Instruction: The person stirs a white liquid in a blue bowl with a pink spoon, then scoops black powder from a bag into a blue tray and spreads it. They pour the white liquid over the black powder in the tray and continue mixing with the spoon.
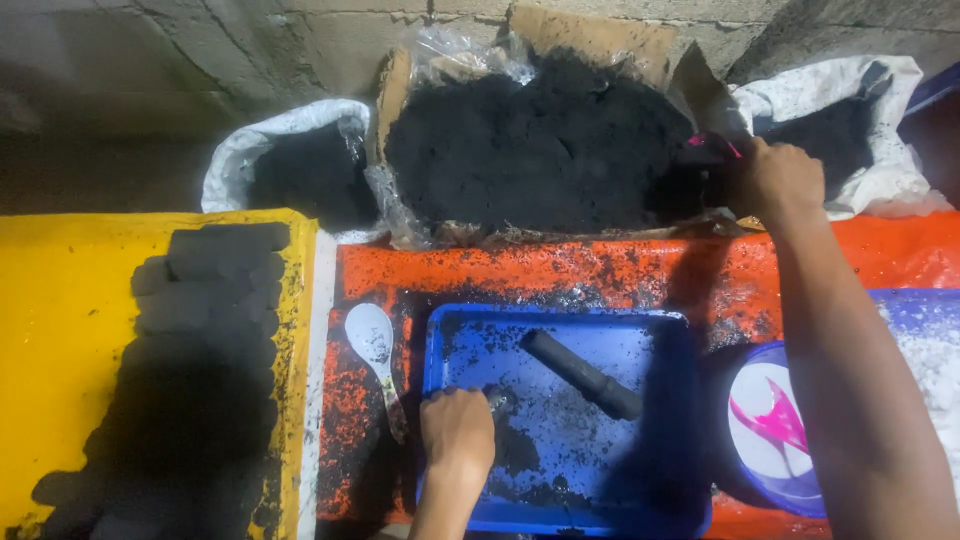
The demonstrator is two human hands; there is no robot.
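Note:
My left hand rests inside a blue tray, closed around a small dark object by a smear of black powder. A black tube lies slantwise in the tray's middle. My right hand reaches far back and grips a dark scoop with a pink edge, pressed against a big heap of black powder in a plastic-lined cardboard box.
Rows of black pressed cylinders lie on a yellow surface at left. A white spoon lies on the powder-stained orange table beside the tray. A white and pink lid sits at right. White sacks of black powder flank the box.

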